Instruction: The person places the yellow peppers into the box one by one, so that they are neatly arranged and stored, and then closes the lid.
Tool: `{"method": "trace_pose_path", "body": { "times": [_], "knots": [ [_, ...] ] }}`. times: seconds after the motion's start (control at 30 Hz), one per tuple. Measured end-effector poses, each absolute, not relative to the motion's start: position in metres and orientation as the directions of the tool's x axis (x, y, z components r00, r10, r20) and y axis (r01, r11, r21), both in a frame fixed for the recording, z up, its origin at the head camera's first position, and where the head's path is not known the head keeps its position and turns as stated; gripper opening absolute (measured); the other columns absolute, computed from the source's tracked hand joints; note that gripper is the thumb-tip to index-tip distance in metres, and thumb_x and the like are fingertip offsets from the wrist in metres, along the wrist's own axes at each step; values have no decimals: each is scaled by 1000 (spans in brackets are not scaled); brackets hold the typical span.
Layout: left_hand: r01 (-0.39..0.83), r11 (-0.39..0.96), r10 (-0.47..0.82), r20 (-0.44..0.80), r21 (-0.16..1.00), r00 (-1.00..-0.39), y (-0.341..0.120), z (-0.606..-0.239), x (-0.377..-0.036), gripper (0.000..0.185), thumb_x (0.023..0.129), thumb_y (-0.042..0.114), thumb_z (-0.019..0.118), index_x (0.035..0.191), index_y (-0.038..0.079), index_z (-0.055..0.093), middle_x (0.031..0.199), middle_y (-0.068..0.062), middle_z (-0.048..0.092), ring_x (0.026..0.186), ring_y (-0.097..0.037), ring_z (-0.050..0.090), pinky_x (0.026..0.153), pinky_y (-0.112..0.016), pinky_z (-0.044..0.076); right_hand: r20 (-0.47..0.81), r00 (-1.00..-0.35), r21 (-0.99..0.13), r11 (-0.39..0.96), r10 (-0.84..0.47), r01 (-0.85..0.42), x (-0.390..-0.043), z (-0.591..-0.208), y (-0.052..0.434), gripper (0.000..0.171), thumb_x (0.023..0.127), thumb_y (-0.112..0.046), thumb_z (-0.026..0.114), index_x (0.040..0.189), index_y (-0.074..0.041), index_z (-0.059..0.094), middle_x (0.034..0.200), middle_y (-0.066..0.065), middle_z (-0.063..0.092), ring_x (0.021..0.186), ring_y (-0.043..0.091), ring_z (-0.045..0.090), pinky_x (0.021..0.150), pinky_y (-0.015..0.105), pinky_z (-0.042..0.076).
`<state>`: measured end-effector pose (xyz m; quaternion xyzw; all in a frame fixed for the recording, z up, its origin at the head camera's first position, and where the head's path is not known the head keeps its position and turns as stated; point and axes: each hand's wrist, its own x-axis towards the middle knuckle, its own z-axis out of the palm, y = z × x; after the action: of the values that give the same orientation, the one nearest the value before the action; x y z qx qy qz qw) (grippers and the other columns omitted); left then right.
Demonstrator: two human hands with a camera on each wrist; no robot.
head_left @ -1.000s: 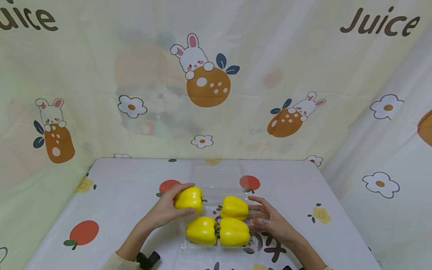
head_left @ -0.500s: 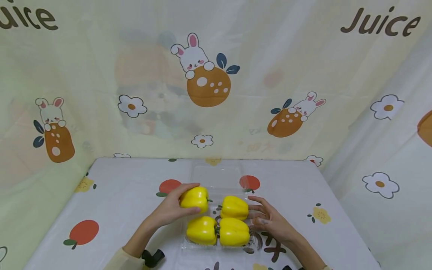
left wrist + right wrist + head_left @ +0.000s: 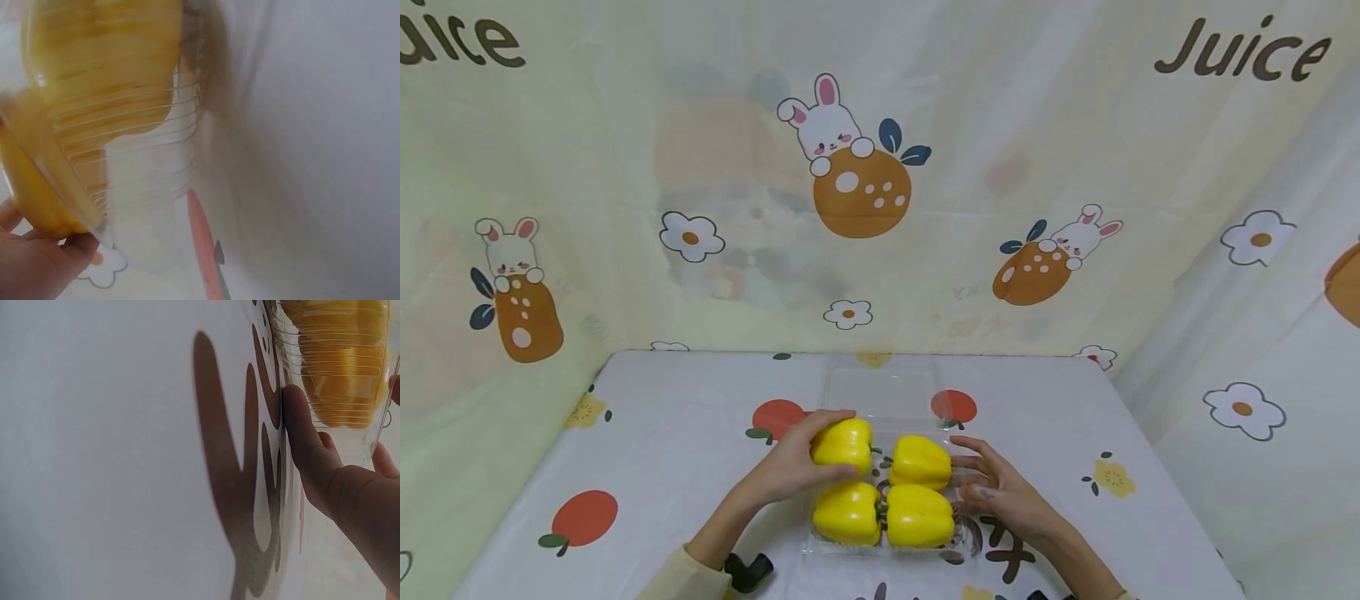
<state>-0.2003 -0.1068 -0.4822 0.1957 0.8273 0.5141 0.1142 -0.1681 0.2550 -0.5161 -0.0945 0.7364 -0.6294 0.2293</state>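
Observation:
My left hand (image 3: 797, 458) holds a yellow bell pepper (image 3: 842, 444) by its left side, thumb at the front and fingers behind, at the back left of a clear plastic clamshell box (image 3: 842, 550). In the left wrist view the held pepper (image 3: 31, 187) overlaps the ribbed box wall, the hand below it. Three more yellow bell peppers lie in the box: one at the back right (image 3: 921, 462), one at the front left (image 3: 847, 513) and one at the front right (image 3: 920, 517). My right hand (image 3: 1007, 496) rests against the box's right side, its fingers loosely spread.
The box's clear lid (image 3: 883, 392) lies folded back behind it. A white printed cloth (image 3: 685, 450) covers the table, and a printed curtain (image 3: 760, 167) stands behind and at both sides. A black fitting (image 3: 748, 572) sits at my left wrist.
My left hand has moved to the right and slightly nearer with its bell pepper, bringing it over the box's back left. The right hand and the other peppers have stayed in place.

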Motion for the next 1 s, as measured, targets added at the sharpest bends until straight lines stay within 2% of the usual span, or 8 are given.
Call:
{"method": "trace_pose_path", "body": {
  "times": [0.63, 1.0],
  "knots": [
    [227, 436, 444, 12, 871, -896, -98, -488, -198, 74, 87, 35, 87, 152, 28, 54, 150, -2, 57, 122, -25, 58, 105, -49, 57, -231, -880, -967, 197, -414, 161, -169, -516, 254, 78, 103, -21, 67, 167, -19, 23, 165, 32, 36, 136, 35, 60, 103, 48, 61],
    [235, 449, 444, 13, 862, -896, -96, -492, -197, 75, 87, 35, 87, 153, 27, 53, 153, -3, 56, 129, -28, 56, 110, -55, 54, -220, -877, -970, 193, -426, 149, -169, -517, 254, 77, 104, -20, 66, 167, -17, 22, 164, 32, 36, 136, 35, 60, 103, 48, 61]
  ]
}}
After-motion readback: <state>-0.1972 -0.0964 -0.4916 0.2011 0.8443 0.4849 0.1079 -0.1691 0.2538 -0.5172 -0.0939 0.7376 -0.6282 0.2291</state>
